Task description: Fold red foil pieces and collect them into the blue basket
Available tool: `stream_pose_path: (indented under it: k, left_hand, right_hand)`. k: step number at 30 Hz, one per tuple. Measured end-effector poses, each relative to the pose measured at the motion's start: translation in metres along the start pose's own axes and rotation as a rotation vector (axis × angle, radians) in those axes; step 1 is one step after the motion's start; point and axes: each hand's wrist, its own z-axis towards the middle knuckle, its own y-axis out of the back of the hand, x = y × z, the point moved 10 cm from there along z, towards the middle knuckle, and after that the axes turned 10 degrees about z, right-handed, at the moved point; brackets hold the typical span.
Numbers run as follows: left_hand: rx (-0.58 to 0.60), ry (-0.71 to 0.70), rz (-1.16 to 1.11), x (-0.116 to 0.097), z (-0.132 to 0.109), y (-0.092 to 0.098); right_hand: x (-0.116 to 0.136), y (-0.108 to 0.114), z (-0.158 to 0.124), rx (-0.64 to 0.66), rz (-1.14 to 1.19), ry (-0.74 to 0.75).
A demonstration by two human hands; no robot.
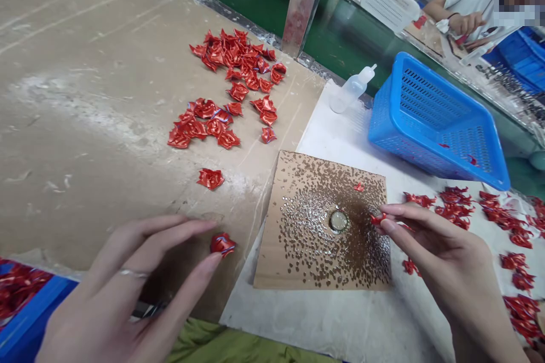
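My left hand (140,278) is over the brown tabletop, its thumb and forefinger apart on either side of a shiny red moulded piece (222,244) with purple-blue edging. The thumb tip overlaps that piece in view; whether it touches I cannot tell. Above the right side of a cardboard sheet (266,261), my right hand (443,249) pinches a small red piece (377,219) between thumb and forefinger. Brown wet drops cover much of the cardboard, around a round pale disc (339,220) at its middle. A red scrap (359,186) lies near its upper right.
Loose red pieces (230,51) lie heaped farther back. More red clusters (453,207) sit on the white sheet at right. A blue basket (438,119) and a squeeze bottle (353,89) stand behind the cardboard. A metal post (304,5) rises at the table's edge. Another person works beyond.
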Motion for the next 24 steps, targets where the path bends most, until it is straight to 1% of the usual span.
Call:
stream_pose_path:
  k: [3, 5, 7, 11, 13, 14, 19, 24]
  left_hand:
    - [0.049, -0.179, 0.024, -0.010, 0.000, -0.008]
    - [0.036, -0.229, 0.021, -0.013, -0.001, -0.010]
    - [0.029, -0.186, -0.017, -0.011, -0.001, -0.011]
    - [0.036, 0.043, -0.142, 0.006, -0.007, -0.011]
    - [0.038, 0.112, -0.171, 0.012, -0.011, -0.011]
    - [0.033, 0.115, -0.177, 0.013, -0.012, -0.010]
    - [-0.002, 0.012, -0.127, 0.006, -0.013, -0.010]
    - [-0.019, 0.018, -0.056, 0.003, -0.008, -0.009]
  right_hand:
    - [0.001, -0.010, 0.000, 0.048, 0.030, -0.010]
    - [0.004, -0.017, 0.000, 0.072, 0.023, 0.010]
    - [0.009, -0.022, 0.000, 0.082, 0.004, 0.045]
    - [0.017, -0.032, 0.000, 0.103, -0.048, 0.104]
    - [0.020, -0.037, 0.000, 0.117, -0.069, 0.125]
    - [0.020, -0.040, 0.000, 0.122, -0.077, 0.133]
    - [0.020, -0.046, 0.000, 0.132, -0.116, 0.151]
    - [0.020, -0.049, 0.000, 0.131, -0.110, 0.170]
